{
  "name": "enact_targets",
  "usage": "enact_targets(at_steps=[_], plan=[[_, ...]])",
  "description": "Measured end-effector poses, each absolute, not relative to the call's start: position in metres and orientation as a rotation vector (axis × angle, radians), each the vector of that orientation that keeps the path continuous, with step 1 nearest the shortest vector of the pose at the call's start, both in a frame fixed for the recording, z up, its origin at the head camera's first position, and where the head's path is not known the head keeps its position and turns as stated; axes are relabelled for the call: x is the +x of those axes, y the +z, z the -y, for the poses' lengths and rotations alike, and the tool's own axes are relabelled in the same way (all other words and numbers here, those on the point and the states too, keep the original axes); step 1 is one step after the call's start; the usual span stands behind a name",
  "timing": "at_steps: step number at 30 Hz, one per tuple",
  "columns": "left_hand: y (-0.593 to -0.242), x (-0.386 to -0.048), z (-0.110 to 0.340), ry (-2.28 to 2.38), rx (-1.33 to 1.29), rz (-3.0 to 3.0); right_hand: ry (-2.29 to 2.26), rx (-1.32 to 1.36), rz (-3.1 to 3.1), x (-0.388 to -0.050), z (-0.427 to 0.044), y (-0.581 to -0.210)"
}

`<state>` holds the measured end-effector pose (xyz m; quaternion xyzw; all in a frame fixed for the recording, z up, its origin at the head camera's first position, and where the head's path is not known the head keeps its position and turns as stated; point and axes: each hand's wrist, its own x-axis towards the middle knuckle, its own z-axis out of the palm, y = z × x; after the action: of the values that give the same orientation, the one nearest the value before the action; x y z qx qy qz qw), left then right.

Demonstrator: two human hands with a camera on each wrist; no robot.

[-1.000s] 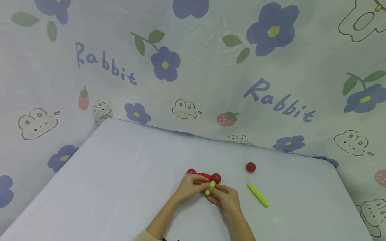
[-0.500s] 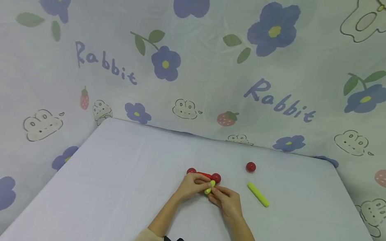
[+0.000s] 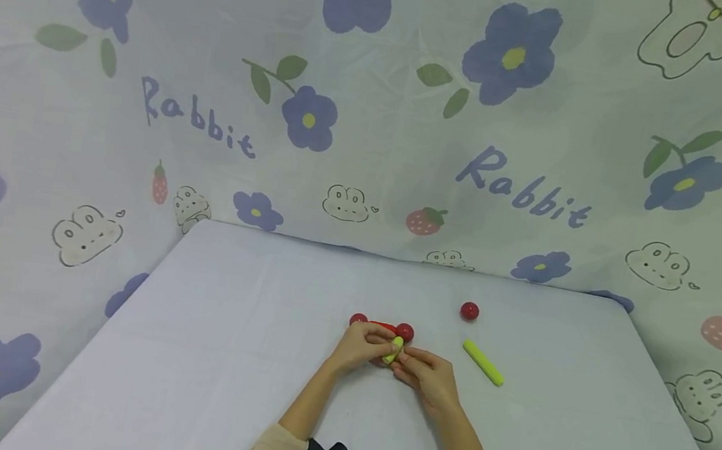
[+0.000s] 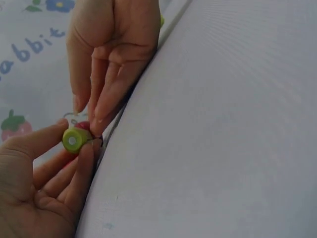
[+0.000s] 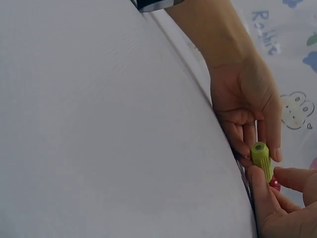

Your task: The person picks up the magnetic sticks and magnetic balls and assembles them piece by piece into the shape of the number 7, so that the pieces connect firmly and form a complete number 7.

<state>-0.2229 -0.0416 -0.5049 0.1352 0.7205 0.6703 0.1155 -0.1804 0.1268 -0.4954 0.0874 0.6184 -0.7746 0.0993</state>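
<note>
My left hand (image 3: 360, 348) pinches a short yellow-green stick (image 3: 394, 350) between thumb and finger. In the left wrist view the stick (image 4: 73, 141) shows its round end between the tips of the left hand (image 4: 44, 183). Beside it is my right hand (image 3: 432, 379), its thumb and finger slightly apart at the stick; whether they touch it is not clear. The right wrist view shows the stick (image 5: 260, 158) upright near the right hand (image 5: 290, 208). Just behind the hands lie two red balls (image 3: 405, 332) with a red stick (image 3: 382, 326) between them, partly covered by the left fingers.
A loose red ball (image 3: 469, 311) lies behind and to the right on the white table (image 3: 228, 361). Nearer, right of the hands, is another yellow-green stick (image 3: 483, 363), set at a slant. A cloth (image 3: 371, 156) with printed flowers and rabbits hangs behind the table.
My right hand has shifted slightly to the right, and its fingertips have drawn back from the stick. The left hand has hardly moved and still pinches it.
</note>
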Motion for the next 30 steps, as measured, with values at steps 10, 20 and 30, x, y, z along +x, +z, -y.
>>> enact_targets(at_steps=[10,20,30], plan=[[-0.498,-0.222,0.043,1.994,0.375,-2.029,-1.715,-0.048,-2.949,-0.184,-0.175,-0.484],[-0.475,-0.21,0.046,1.952,0.379,-2.082,-1.391,-0.058,-3.259,-0.19,-0.241,-0.482],[-0.476,-0.21,0.044,1.946,0.403,-2.101,-1.085,-0.099,-3.086,-0.194,-0.258,-0.485]])
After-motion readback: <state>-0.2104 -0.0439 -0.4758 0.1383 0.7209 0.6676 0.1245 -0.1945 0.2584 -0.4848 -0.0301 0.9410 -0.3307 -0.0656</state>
